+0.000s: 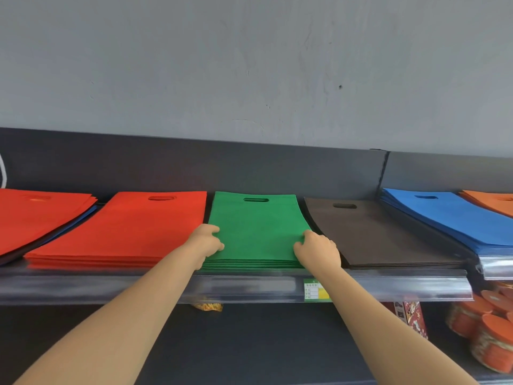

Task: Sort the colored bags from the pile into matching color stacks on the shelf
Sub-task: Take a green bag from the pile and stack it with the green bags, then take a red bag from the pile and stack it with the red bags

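A stack of green bags point(255, 226) lies in the middle of the shelf point(244, 287). My left hand point(206, 244) grips its left front edge with curled fingers. At the right front edge, my right hand point(317, 250) grips the same stack. A red stack point(127, 232) lies to the left and a brown stack point(380, 234) to the right. Further right are a blue stack point(449, 218) and an orange stack point(491, 202). At the far left a mixed pile point(36, 218) has red bags on top, with blue and dark ones showing beneath.
A clear price rail with a green and yellow label point(316, 290) runs along the shelf front. Below it, jars with orange lids point(488, 329) and a red packet point(413, 318) stand at the right. A grey wall rises behind the shelf.
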`<act>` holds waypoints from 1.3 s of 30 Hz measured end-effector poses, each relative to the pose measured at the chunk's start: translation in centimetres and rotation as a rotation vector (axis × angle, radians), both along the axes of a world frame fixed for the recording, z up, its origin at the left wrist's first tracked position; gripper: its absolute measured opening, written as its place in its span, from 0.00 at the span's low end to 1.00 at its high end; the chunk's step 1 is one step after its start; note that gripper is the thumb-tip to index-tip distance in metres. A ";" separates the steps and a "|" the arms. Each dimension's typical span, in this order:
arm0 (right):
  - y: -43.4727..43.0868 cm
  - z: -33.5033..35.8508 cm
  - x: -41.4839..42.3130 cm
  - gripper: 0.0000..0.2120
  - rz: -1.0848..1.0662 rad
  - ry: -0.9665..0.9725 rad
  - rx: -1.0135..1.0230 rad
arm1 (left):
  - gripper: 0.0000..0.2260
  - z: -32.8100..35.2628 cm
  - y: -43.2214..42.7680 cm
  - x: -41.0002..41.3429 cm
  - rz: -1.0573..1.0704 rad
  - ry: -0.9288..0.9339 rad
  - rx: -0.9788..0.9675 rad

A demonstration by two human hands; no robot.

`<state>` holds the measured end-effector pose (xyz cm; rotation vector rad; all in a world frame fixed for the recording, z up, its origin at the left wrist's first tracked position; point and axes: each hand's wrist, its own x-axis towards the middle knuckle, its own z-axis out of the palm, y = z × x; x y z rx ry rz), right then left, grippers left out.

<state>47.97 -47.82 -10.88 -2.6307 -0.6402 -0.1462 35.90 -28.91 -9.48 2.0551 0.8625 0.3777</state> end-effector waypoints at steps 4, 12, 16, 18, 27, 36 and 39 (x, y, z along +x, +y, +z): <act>-0.3 0.4 0.3 0.07 0.004 0.022 -0.018 | 0.25 -0.3 -0.8 0.1 -0.040 0.011 0.062; -1.1 0.8 0.0 0.11 0.040 -0.033 -0.061 | 0.22 0.7 -1.2 -0.1 -0.058 0.113 0.205; -1.6 1.4 -0.7 0.10 0.089 -0.198 -0.052 | 0.13 1.5 -1.8 -0.3 -0.041 0.133 0.381; -1.5 1.7 -1.0 0.13 0.155 -0.296 -0.049 | 0.18 1.8 -2.0 -0.6 -0.045 0.118 0.456; 4.9 3.6 -5.3 0.18 0.431 -0.256 0.035 | 0.18 3.1 1.5 -5.3 -0.052 0.094 0.593; 15.2 4.6 -11.9 0.19 0.530 -0.050 0.034 | 0.26 2.8 10.9 -11.7 -0.068 0.180 0.516; 17.8 4.0 -12.9 0.20 0.487 0.033 -0.014 | 0.30 2.4 13.8 -13.2 0.003 0.242 0.499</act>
